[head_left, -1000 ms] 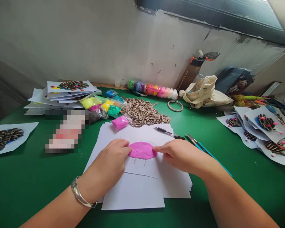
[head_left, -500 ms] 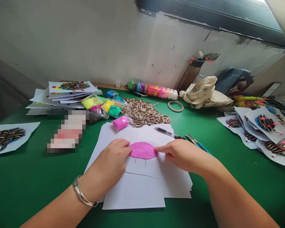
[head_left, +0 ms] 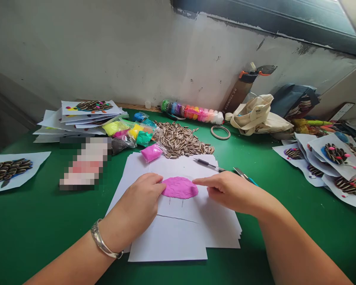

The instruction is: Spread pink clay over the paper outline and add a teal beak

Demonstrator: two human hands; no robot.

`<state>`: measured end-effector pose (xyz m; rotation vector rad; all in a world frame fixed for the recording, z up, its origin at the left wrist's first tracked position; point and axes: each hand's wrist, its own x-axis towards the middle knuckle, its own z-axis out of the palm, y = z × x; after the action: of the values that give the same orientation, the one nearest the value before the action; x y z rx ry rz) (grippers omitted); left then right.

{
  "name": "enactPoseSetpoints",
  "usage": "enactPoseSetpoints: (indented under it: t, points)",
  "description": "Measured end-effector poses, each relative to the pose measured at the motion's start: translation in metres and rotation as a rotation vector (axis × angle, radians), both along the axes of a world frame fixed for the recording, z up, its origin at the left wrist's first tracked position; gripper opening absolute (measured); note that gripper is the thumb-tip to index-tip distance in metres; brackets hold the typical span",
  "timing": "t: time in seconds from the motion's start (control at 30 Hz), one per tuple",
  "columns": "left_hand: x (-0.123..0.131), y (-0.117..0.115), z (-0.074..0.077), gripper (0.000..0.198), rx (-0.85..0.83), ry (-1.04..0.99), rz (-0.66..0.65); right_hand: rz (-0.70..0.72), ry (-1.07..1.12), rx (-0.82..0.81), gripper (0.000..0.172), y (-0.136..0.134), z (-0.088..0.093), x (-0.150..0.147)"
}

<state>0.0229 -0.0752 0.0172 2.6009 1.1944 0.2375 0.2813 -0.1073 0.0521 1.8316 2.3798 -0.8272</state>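
A flat oval of pink clay point(head_left: 179, 187) lies on the top sheet of a stack of white paper point(head_left: 169, 237) on the green table. My left hand point(head_left: 139, 202) rests on the paper, its curled fingers pressing against the clay's left edge. My right hand point(head_left: 228, 190) sits at the clay's right end, index finger stretched out onto its upper right edge, other fingers tucked under. Neither hand holds anything.
A heap of striped sunflower seeds point(head_left: 180, 140) and bags of coloured clay point(head_left: 130, 132) lie behind the paper. A pen point(head_left: 209, 164) and a blue-handled tool point(head_left: 245, 177) sit right of it. Finished seed pictures point(head_left: 335, 158) lie at the right, more at the left point(head_left: 83, 113).
My right index finger has shifted slightly up along the clay's right edge. The left hand has hardly moved. The camera has drifted a little.
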Motion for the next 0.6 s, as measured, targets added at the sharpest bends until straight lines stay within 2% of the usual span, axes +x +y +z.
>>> enactPoseSetpoints:
  t: [0.1, 0.3, 0.6]
  points:
    - [-0.0006, -0.0001, -0.0009, 0.045, 0.002, -0.007, 0.0, 0.074, -0.011, -0.02, 0.046, -0.0003, -0.0028, -0.0023]
    - [-0.0006, 0.0006, -0.0011, 0.044, 0.007, -0.024, -0.003, 0.101, -0.036, -0.041, 0.047, -0.0023, -0.002, 0.0004]
    - [-0.0003, 0.0003, 0.0005, 0.044, 0.017, -0.014, 0.002, 0.035, -0.034, -0.124, 0.049, -0.0037, 0.0033, 0.0025]
